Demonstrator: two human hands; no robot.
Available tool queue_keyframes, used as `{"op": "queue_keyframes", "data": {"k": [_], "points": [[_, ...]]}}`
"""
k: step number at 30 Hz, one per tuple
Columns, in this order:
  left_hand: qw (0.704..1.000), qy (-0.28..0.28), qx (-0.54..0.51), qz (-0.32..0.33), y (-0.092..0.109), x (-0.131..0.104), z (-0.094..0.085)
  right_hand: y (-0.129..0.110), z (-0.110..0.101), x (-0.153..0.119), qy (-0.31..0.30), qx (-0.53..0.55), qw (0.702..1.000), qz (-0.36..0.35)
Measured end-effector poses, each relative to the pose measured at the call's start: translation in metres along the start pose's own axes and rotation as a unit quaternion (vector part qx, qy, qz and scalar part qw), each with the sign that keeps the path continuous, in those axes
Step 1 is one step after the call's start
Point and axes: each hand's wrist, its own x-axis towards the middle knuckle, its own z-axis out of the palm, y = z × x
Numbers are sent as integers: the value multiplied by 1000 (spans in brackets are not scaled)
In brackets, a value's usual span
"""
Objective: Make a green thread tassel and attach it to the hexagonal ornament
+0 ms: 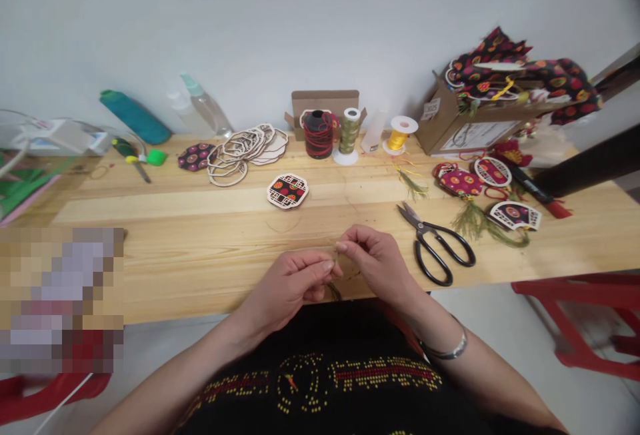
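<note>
My left hand (305, 280) and my right hand (374, 262) nearly meet at the front edge of the wooden table (230, 222). Both are closed in a pinch on a thin thread, which is hard to make out between the fingertips. A dark green tassel (334, 291) hangs just below my left fingers. Black-handled scissors (434, 242) lie to the right of my right hand, blades pointing up and left. Beyond the hands rests an eight-sided patterned ornament (287, 192) with a pale wooden frame.
Wooden frames (245, 152), a red thread spool (319, 134), a green spool (349, 132) and a yellow spool (400, 135) stand along the wall. At right are finished ornaments (515, 215) and a cardboard box (465, 122) of fabric. Red stools (575, 315) flank the table.
</note>
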Motion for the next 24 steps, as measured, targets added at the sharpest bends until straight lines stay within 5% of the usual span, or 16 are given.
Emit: {"op": "queue_keyframes", "data": {"k": [5, 9, 16, 20, 24], "points": [[998, 49, 14, 32, 11, -8, -8, 14, -17, 9, 89, -169, 974, -121], [990, 103, 34, 84, 19, -13, -16, 18, -24, 7, -10, -307, 926, -221], [976, 152, 50, 145, 23, -19, -19, 14, -10, 2, -122, -415, 873, -225], [974, 143, 30, 175, 23, -19, -18, 16, -6, 3, -118, -386, 887, -225], [980, 97, 5, 176, 23, -12, -16, 14, -8, 4, -29, -239, 955, -176]]}}
